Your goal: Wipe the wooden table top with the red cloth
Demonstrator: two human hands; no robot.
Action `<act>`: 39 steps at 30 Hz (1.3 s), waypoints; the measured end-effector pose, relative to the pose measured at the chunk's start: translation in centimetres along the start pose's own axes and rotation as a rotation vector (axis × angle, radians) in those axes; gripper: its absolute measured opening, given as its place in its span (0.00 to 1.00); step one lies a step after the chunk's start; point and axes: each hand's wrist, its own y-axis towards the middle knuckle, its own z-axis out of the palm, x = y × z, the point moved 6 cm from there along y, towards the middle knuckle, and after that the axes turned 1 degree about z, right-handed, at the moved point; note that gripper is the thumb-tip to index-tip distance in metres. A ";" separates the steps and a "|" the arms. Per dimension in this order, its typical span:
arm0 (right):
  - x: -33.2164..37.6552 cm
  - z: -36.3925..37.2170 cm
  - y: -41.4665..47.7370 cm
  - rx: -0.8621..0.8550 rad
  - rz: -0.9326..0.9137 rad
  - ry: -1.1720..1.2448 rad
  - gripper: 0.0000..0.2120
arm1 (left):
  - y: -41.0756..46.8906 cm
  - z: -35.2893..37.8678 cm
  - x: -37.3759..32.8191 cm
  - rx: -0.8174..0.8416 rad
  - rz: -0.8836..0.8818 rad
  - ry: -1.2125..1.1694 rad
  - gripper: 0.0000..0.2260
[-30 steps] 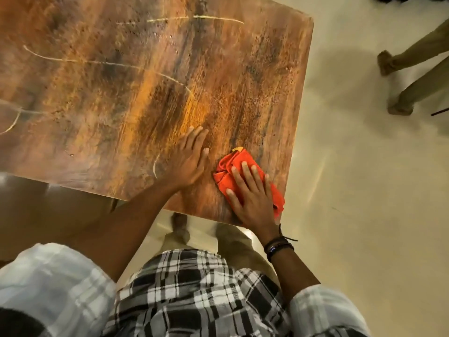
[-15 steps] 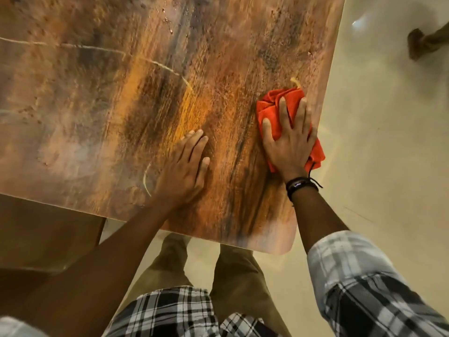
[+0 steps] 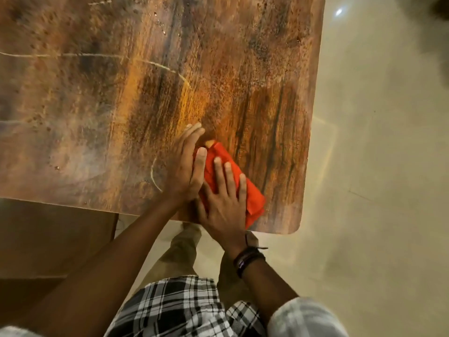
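Head view: your right hand [image 3: 223, 205], fingers straight and spread, presses the red cloth [image 3: 254, 200] flat at the near right corner. Half a second ago it was further up the right edge, so that strip has probably had one pass. The cloth is bunched and bright. Your left hand [image 3: 183, 166] lies flat, its thumb touching the cloth. Beyond, the wooden table top [image 3: 218, 69] likely still awaits wiping.

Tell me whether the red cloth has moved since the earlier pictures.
Yes. The red cloth slid away from the right edge of the table, back toward its near edge, and now touches the left hand.
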 end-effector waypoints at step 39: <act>-17.9 -4.9 9.9 -0.034 0.305 -0.018 0.30 | 13.1 4.8 1.2 0.070 0.034 0.384 0.27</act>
